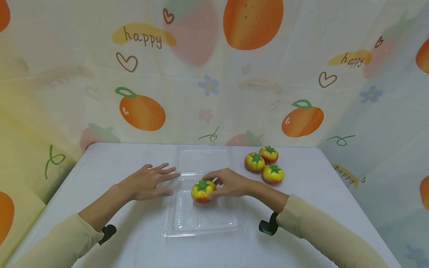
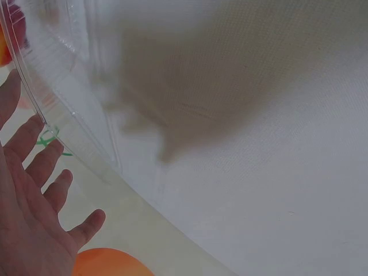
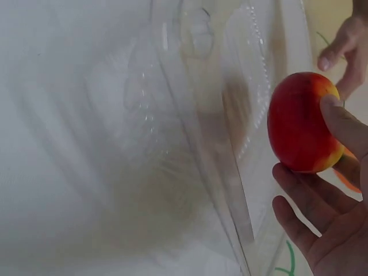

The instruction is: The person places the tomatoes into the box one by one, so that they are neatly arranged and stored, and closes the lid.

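My right hand (image 1: 231,183) pinches a yellow-and-red toy tomato (image 1: 203,191) with a green star-shaped leaf on top. The tomato is over the front half of an opened clear plastic clamshell box (image 1: 187,222), and its red underside shows in the right wrist view. From the left, my left hand (image 1: 147,183) reaches toward the box with fingers spread and holding nothing. Its fingertips are right at the box's left edge, near the hinge. In the left wrist view, the fingers (image 2: 43,167) lie close along the clear plastic rim.
Three more toy tomatoes (image 1: 254,162) sit grouped on the white table (image 1: 127,230), right of the box's raised back half (image 1: 204,160). A fruit-printed cloth (image 1: 187,104) hangs behind the table and along both sides.
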Demonstrator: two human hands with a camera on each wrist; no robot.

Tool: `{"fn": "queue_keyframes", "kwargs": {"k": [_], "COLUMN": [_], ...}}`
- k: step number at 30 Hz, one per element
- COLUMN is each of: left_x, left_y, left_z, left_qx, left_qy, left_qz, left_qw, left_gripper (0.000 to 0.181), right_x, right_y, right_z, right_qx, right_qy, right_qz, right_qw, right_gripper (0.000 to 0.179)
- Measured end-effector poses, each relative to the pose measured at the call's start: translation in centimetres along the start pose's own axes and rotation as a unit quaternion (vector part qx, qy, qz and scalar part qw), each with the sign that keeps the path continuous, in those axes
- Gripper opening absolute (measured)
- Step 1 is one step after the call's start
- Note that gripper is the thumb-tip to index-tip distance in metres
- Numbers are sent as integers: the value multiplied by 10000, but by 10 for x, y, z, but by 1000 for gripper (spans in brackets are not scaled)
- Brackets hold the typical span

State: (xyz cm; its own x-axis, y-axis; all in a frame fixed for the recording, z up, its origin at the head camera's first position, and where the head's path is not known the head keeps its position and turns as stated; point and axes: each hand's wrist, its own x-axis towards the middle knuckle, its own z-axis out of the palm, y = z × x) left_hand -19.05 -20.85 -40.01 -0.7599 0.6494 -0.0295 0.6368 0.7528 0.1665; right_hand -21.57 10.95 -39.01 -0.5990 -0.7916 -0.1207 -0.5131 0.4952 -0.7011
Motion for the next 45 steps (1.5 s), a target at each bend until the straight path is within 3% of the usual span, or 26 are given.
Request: {"fn": "queue_keyframes", "kwargs": {"k": [24, 39, 45], "left_x": [0, -1, -2], "left_y": [1, 1, 1], "left_z": [0, 1, 1], "left_qx": [20, 128, 129], "left_qy": [-19, 93, 112], "left_qz": [-19, 6, 22], "left_qw": [10000, 9999, 9999], "left_gripper": [58, 59, 59], "right_x": [34, 45, 46], "right_y": [-15, -25, -27], "right_z": [25, 32, 33], "right_qx": [-568, -1482, -1569], "right_qy": [-291, -64, -24], "right_qz": [-38, 194, 327], "right_qw": [9980, 9888, 9871], "right_gripper": [51, 54, 56]}}
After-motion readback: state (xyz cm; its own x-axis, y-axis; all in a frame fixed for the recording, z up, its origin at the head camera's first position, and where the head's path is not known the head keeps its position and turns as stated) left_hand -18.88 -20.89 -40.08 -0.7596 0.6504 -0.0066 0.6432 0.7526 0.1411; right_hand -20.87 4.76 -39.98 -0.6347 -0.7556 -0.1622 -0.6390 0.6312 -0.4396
